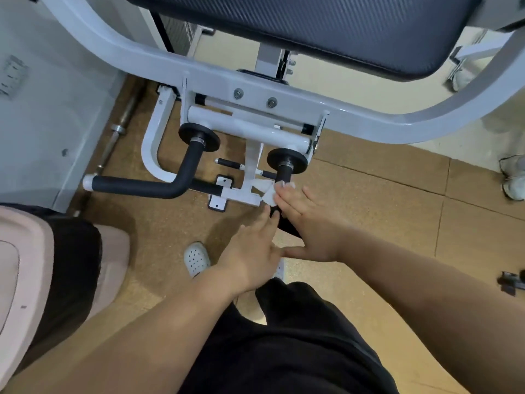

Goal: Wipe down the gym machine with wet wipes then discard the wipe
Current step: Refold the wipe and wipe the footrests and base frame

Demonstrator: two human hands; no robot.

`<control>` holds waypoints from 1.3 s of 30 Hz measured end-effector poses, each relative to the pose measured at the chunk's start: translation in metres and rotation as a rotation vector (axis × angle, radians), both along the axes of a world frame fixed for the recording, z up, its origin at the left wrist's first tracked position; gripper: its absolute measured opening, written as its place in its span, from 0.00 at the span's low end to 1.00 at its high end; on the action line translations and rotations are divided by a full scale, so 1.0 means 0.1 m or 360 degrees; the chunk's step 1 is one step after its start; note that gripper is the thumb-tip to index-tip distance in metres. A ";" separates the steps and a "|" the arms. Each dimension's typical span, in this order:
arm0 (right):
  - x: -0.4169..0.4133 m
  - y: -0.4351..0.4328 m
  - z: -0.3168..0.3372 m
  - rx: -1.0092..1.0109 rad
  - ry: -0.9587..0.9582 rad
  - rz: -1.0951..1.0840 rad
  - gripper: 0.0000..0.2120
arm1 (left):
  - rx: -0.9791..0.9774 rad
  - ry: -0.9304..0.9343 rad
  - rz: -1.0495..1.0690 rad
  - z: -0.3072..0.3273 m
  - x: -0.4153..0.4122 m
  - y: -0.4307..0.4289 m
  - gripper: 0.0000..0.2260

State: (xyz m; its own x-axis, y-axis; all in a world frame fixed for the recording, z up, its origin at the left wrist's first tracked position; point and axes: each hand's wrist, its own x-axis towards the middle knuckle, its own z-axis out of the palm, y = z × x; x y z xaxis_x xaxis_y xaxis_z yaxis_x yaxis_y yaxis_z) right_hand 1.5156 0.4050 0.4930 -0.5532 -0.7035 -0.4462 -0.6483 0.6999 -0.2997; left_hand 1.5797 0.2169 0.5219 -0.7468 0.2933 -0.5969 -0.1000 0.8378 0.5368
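The right hand (pixel 309 223) lay flat, fingers straight, pressing the white wet wipe (pixel 269 194) against the gym machine's black foam handle (pixel 284 172); the left hand (pixel 250 257), fingers straight and holding nothing, reached just beside that handle, lower down.

glossy white metal frame (pixel 284 89), matt black grips (pixel 136 186) (foam-like), textured pad (pixel 312 27).

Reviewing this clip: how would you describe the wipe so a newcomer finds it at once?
Below the dark padded seat, the white frame carries two black handles. The wipe lies on the right-side handle, under the fingertips of the right hand. Unlike the rigid white bracket beside it, it is small, crumpled and soft.
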 end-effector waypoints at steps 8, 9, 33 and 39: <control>-0.23 0.00 0.00 0.0014 -0.0049 0.0202 0.59 | 0.0065 -0.0012 0.0333 0.00 0.28 0.18 0.30; -0.36 -0.04 -0.01 0.0021 -0.0050 0.0197 0.60 | 0.0082 -0.0008 0.0345 -0.01 0.29 0.18 0.30; 0.80 0.33 -0.04 0.0056 0.0381 -0.0086 0.46 | -0.0004 0.0287 0.0280 0.02 0.23 0.16 0.34; 0.81 0.13 -0.11 0.0062 0.0468 -0.0106 0.49 | -0.0268 0.0370 -0.0096 0.04 0.12 0.17 0.35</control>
State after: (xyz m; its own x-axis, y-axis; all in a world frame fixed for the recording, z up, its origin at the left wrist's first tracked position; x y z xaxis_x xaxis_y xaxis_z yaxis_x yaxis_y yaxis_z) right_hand 1.5967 0.4176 0.4823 -0.7071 -0.6468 -0.2857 -0.6555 0.7511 -0.0782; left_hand 1.5920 0.2337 0.5262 -0.8534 0.2530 -0.4557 0.0624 0.9177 0.3924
